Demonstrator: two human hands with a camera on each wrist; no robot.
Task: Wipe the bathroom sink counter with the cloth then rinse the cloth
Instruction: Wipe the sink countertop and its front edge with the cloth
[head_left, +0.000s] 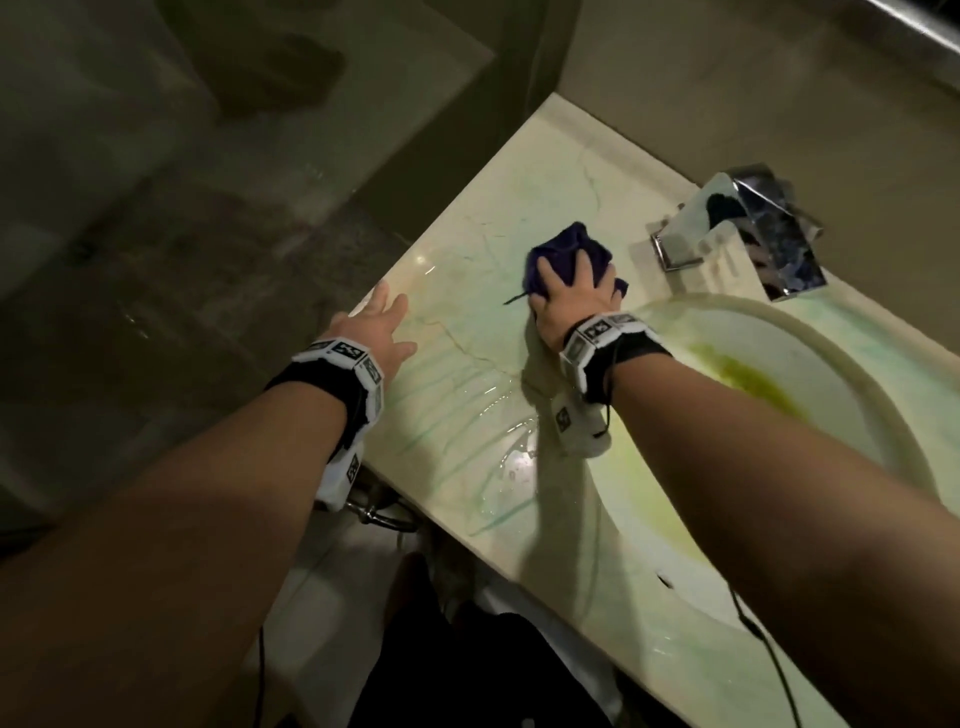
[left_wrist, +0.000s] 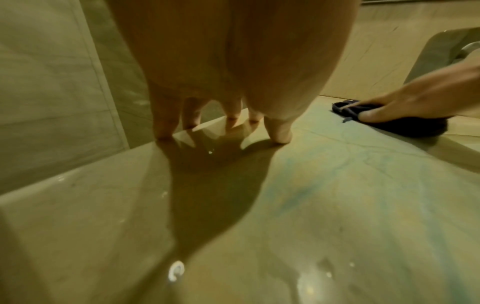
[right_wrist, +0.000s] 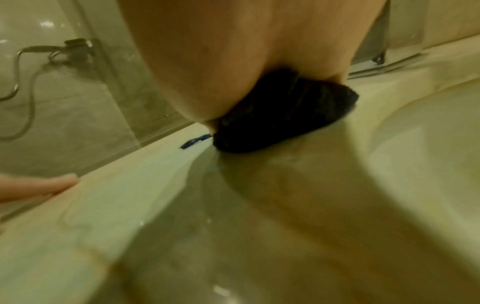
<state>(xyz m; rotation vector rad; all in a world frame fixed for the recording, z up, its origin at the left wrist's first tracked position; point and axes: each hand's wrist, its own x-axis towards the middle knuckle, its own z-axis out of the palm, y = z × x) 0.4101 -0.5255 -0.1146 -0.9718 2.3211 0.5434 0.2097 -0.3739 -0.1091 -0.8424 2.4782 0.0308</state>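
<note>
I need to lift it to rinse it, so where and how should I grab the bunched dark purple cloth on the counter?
Probably grip the bunched dark purple cloth at its raised crumpled middle, from above. The right hand already lies spread on it, so curl the fingers into the folds.

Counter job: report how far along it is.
Done: part of the counter looks wiped; wet streaks and water show near its front edge. In hand: the right hand presses the cloth flat on the counter between the basin and the left end, beside the faucet; the left hand rests open at the counter's edge. Left: green smears remain to wipe, and the cloth is not yet rinsed.
</note>
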